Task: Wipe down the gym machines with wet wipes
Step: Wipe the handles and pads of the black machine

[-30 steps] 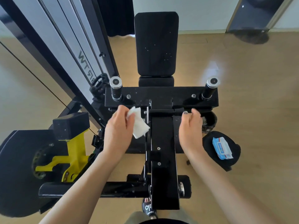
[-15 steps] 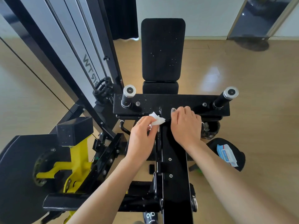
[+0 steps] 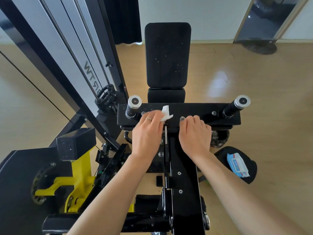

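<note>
Two hands: both on the black crossbar (image 3: 194, 111) of the gym machine (image 3: 184, 175).
Left hand (image 3: 147, 134): fingers curled, pinching a white wipe (image 3: 166, 113) against the crossbar.
Right hand (image 3: 194, 134): fingers bent, resting on the crossbar, holding nothing.
Room: wooden floor (image 3: 262, 99), white wall (image 3: 203, 16); wipes pack (image 3: 238, 165) on a black pad at right.

Bright, even daylight. White glare patch lay on the wood floor (image 3: 220, 78) right of the black back pad (image 3: 167, 55). Shadows soft under the machine. Focus sharp at centre; wide-angle bending curved the upright frame (image 3: 55, 48) and doorway (image 3: 264, 19) near the edges.
</note>
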`<move>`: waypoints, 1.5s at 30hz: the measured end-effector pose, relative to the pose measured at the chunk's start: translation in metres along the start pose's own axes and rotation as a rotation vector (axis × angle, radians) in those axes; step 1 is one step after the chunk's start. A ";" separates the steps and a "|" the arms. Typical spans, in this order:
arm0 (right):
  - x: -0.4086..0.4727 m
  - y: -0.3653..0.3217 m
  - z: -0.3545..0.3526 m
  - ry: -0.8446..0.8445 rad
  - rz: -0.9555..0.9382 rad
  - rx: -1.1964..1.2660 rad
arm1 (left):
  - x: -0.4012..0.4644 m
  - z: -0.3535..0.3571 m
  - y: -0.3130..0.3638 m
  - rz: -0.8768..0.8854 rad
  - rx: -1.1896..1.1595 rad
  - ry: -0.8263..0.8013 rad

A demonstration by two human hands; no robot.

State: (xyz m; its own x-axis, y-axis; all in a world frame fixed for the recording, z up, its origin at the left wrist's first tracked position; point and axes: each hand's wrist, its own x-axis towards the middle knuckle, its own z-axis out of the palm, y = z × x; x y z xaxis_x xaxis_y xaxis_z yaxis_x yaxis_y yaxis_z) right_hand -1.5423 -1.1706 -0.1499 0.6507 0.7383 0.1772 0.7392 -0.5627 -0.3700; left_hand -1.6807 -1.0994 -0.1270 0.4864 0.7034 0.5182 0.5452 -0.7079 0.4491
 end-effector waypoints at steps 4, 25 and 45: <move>0.001 0.001 0.000 -0.013 -0.001 0.005 | 0.020 0.019 -0.015 0.136 0.157 -0.086; 0.000 0.006 0.004 0.038 -0.030 0.003 | 0.017 0.006 -0.050 0.214 0.250 -0.358; 0.000 0.002 0.011 0.110 -0.021 -0.071 | 0.025 0.023 -0.043 0.537 0.407 -0.282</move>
State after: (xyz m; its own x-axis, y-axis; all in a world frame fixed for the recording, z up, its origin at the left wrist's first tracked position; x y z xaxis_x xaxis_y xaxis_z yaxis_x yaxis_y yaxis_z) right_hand -1.5430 -1.1681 -0.1607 0.6472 0.7072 0.2846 0.7608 -0.5754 -0.3003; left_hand -1.6765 -1.0494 -0.1499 0.8855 0.2948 0.3592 0.3663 -0.9185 -0.1489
